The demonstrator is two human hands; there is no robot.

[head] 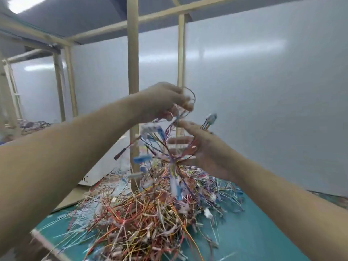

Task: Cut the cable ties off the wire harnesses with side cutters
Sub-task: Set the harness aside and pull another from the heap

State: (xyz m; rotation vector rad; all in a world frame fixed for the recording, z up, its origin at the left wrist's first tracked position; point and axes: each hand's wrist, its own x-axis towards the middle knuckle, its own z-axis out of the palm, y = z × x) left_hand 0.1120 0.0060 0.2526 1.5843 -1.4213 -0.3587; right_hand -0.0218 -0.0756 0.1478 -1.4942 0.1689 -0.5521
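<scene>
My left hand [165,100] is raised high and pinches the top loop of a wire harness [162,144], which dangles with blue and white connectors. Just below and to the right, my right hand [203,146] has its fingers spread and touches the hanging wires from the side; whether it grips them is unclear. Under both hands lies a big heap of loose coloured wires [146,213] on the green mat [254,232]. No side cutters are visible. The picture is blurred by motion.
A beige frame post [133,63] stands right behind the hands, with more posts [70,80] to the left. A grey wall [273,91] closes the right side. Flat cardboard [105,166] lies left of the heap. Another wire pile [33,125] sits far left.
</scene>
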